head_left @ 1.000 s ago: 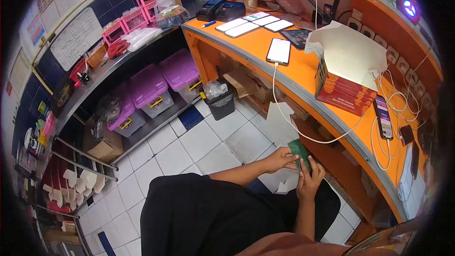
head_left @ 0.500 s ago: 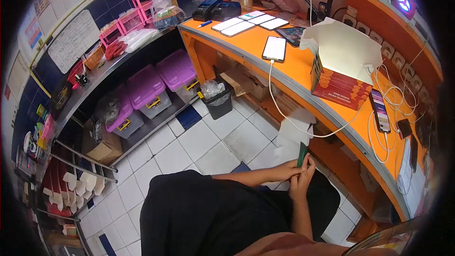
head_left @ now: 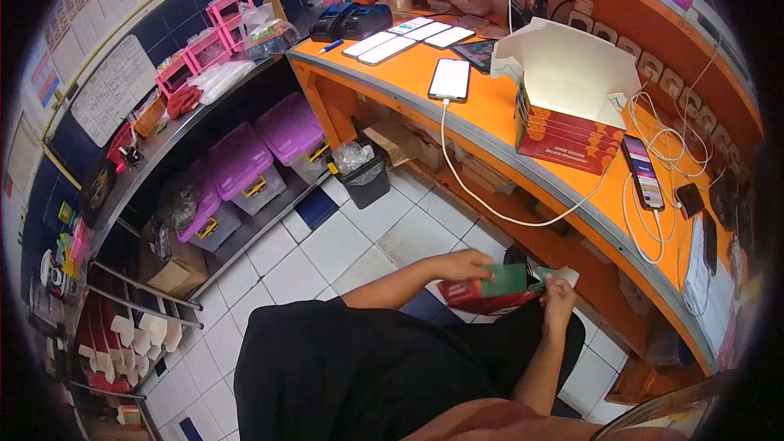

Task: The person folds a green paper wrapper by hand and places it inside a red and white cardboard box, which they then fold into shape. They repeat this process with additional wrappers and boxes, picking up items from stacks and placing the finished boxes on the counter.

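My left hand (head_left: 464,265) is closed on the edge of a flat green card (head_left: 504,280). Under the card, a red carton (head_left: 469,297) lies across my lap, partly covered. To the right of the carton, my right hand (head_left: 559,294) pinches a smaller green piece (head_left: 542,275) between thumb and fingers. A pale flap (head_left: 567,278) shows just beyond that hand. The two hands are apart, with the card and the carton between them.
On the orange counter (head_left: 392,86) stand stacked red boxes (head_left: 572,135) with an open white top. Several phones lie there, one phone (head_left: 449,79) with a white cable (head_left: 482,208) hanging past the edge. A black bin (head_left: 362,175) and purple-lidded tubs (head_left: 245,170) are at left.
My hands have moved apart; before, they were together on one green card. The carton's red side now shows where a blurred white shape was. The view has shifted slightly.
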`<action>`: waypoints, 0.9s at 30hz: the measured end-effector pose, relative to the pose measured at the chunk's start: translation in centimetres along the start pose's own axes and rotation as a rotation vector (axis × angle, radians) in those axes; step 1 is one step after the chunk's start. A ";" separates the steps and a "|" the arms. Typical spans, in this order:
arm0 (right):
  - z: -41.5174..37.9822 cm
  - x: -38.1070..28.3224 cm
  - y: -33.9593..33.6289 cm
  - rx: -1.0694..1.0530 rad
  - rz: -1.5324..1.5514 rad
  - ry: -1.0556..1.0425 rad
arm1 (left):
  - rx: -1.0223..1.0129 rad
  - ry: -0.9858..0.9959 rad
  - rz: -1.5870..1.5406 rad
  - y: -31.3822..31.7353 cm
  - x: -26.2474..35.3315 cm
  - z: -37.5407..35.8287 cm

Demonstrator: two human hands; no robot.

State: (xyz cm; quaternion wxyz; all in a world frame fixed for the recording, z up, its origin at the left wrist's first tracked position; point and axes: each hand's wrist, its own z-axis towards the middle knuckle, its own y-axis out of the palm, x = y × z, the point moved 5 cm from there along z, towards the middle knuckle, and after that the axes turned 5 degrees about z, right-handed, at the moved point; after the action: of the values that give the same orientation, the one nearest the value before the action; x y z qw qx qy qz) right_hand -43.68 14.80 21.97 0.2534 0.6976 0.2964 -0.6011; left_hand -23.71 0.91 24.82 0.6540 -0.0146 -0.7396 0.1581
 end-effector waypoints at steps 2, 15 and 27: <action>0.3 -0.1 0.1 0.084 0.181 -0.132 | 0.254 0.054 0.039 -0.7 1.0 0.3; -3.7 -3.1 4.9 -0.002 0.022 -0.504 | 0.362 0.262 -0.269 1.2 3.7 1.5; -4.3 -4.0 5.6 -0.225 -0.117 -0.360 | 0.378 0.089 0.244 1.0 4.4 -0.3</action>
State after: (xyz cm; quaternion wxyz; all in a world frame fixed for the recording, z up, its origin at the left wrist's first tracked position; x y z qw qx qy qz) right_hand -37.11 13.49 26.53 0.3430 0.5281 0.3516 -0.6927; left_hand -24.26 2.93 28.78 0.6530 0.0118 -0.6601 0.3710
